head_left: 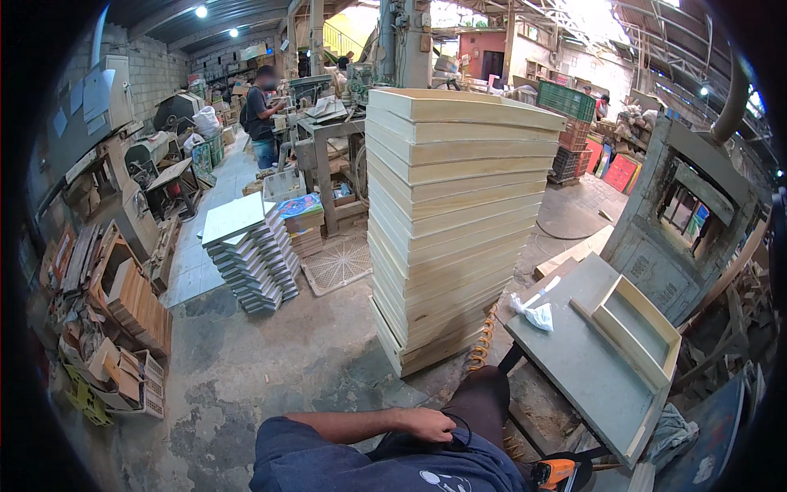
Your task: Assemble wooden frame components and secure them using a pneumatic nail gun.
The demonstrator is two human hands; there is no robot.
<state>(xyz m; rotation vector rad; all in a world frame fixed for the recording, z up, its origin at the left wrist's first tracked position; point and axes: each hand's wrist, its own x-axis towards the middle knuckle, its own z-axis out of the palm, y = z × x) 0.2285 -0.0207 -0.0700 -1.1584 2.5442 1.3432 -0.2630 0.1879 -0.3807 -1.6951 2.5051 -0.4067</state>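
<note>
My left hand [430,425] rests across my lap with its fingers curled closed around a thin black cord [466,428], which loops above my leg. My right hand does not show. At the lower edge, beside my lap, is an orange and black power tool [554,472], cut off by the picture's border. In front of me rises a tall stack of shallow pale wooden frames [463,213]. To the right stands a grey-topped worktable [566,344]. On it lie one rectangular wooden frame [635,328] and a white plastic bag [537,315].
A coiled orange hose [484,340] hangs between stack and table. Left are piled white-topped panels [238,220], a plastic grate [336,264] and crates of wood pieces [135,385]. A grey machine [689,221] stands beyond the table. A person [261,119] stands at a far bench.
</note>
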